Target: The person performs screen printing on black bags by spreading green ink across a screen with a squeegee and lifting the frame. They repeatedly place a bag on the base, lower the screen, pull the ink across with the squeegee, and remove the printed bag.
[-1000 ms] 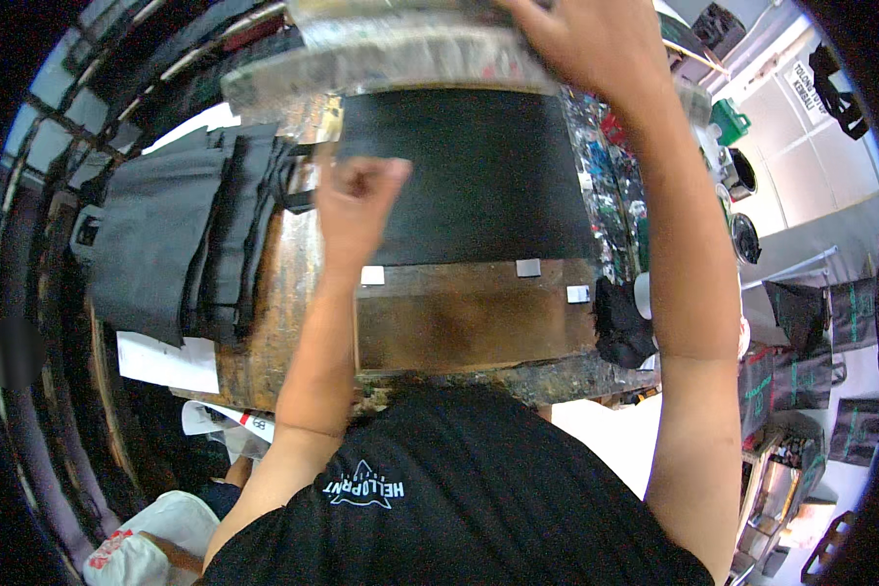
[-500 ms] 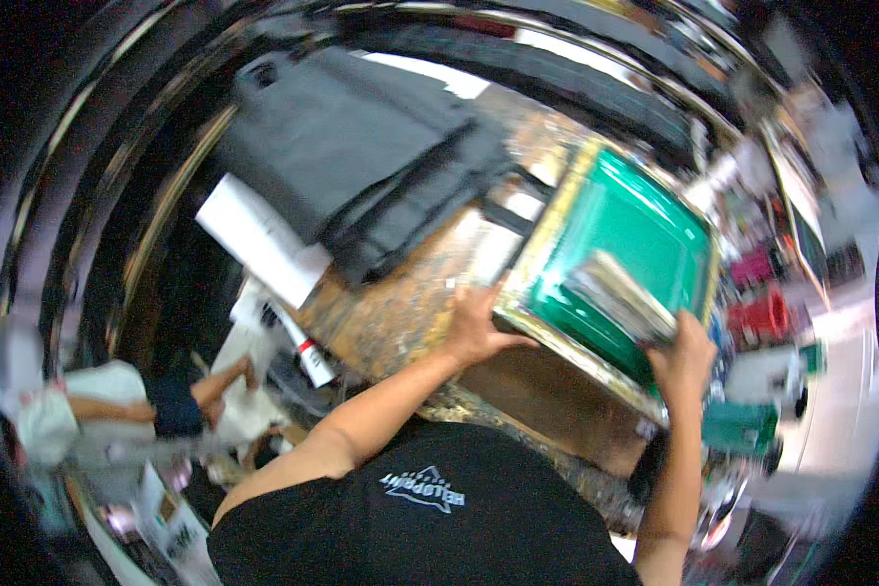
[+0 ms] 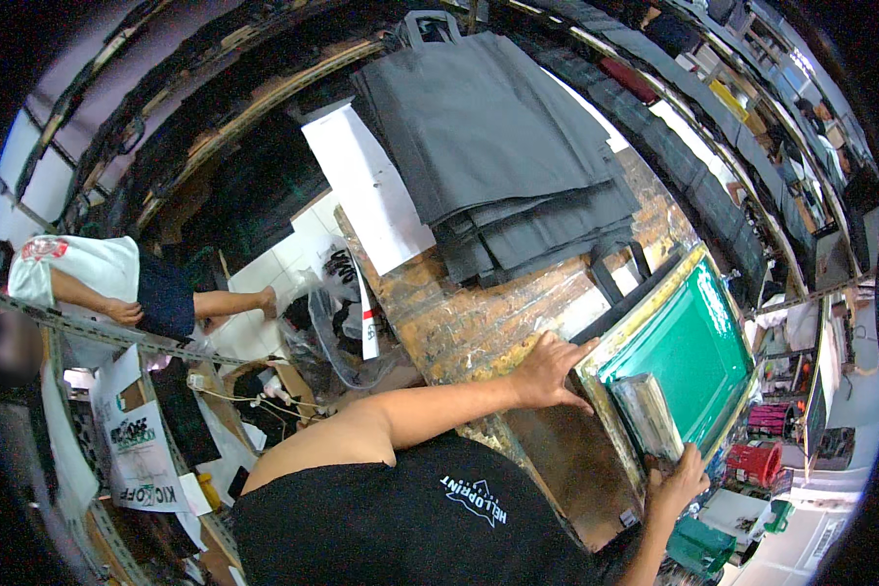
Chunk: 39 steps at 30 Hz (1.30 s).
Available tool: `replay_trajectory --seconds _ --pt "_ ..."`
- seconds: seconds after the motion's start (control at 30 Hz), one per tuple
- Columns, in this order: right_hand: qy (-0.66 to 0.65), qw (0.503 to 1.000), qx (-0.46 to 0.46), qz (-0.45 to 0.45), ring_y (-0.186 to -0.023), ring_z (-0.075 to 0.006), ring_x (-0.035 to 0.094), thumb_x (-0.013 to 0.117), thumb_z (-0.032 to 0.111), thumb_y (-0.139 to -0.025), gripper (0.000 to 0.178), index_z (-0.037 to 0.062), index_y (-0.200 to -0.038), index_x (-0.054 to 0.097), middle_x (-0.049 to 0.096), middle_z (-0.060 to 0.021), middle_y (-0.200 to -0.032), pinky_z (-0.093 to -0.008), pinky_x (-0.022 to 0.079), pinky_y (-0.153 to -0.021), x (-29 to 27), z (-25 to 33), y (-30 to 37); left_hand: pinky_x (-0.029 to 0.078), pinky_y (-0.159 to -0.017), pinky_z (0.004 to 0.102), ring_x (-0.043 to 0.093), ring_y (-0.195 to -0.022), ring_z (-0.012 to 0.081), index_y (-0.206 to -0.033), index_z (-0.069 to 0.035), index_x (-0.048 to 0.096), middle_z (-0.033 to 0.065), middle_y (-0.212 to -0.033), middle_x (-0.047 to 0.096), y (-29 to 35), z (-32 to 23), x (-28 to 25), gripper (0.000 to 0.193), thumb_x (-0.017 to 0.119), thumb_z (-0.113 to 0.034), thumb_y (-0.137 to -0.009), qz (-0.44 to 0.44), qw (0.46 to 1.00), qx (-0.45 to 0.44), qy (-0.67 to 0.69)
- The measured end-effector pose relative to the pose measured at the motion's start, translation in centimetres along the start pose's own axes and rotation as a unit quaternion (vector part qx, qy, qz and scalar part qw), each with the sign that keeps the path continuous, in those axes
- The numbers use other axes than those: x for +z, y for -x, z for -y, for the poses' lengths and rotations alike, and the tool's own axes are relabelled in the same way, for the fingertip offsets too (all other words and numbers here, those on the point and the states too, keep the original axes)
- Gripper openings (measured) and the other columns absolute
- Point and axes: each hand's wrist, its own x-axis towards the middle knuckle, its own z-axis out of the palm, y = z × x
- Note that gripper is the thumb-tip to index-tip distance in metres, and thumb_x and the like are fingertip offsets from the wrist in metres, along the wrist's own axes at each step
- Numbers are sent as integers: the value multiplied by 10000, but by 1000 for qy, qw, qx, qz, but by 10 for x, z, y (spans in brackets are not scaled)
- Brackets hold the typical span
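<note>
A screen-printing frame (image 3: pixel 602 368) with yellowish, ink-stained edges lies tilted in view at the right of the table, its mesh covered in glossy green ink (image 3: pixel 701 337). My right hand (image 3: pixel 678 481) is closed around the near end of a squeegee (image 3: pixel 648 415), a worn, pale block resting on the near part of the screen. At the frame's left corner, my left hand (image 3: pixel 549 373) spreads its thumb and fingers against the edge. Beyond the frame's left side, a black tote bag's handle (image 3: pixel 619 278) shows; the bag's body is mostly hidden under the frame.
Black tote bags (image 3: pixel 498 127) lie stacked on the stained table (image 3: pixel 449 322), beside a white sheet (image 3: pixel 366 186). Racks (image 3: pixel 645 127) of dark bags curve behind. Ink tubs (image 3: pixel 752 461) stand at right. Another person (image 3: pixel 107 283) is at far left.
My view has turned, so the table and bags appear shifted right. The squeegee stays in my right hand and looks more upright. My left hand remains at the frame's corner.
</note>
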Motion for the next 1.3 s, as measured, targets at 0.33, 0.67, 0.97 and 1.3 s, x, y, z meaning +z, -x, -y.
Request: replay_trajectory --seconds 0.33,0.67,0.97,1.3 --pt "25 998 25 -51 -1167 -350 624 873 260 -698 682 110 -1319 634 685 -132 -1214 -617 410 -1000 44 -60 -118 413 -961 504 655 -1015 351 -1490 51 482 188 -1066 698 -4 -2 2 1206 847 -715 -633 10 999 -7 37" --pt "26 996 -11 -81 -1211 -291 601 901 341 -725 788 170 -1396 527 649 -62 -1260 -652 372 -966 84 -122 -260 425 -954 434 674 -999 294 -1466 24 532 143 -1215 730 -6 -3 0 1200 959 -576 -519 54 996 -33 -57" --pt "-5 1000 11 -24 -1211 -309 626 890 401 -750 726 188 -1358 556 683 -63 -1229 -674 396 -931 76 -139 -307 337 -938 477 478 -946 298 -1353 -149 703 79 -950 467 -7 -11 -10 1053 922 -671 -465 53 976 -19 -209" --pt "50 991 20 -122 -1146 -257 630 869 328 -770 622 220 -1307 572 669 -10 -1164 -597 430 -919 89 -113 -282 425 -899 462 549 -990 321 -1316 -61 698 154 -1033 573 -165 -30 -7 982 730 -825 -700 94 957 201 -186"
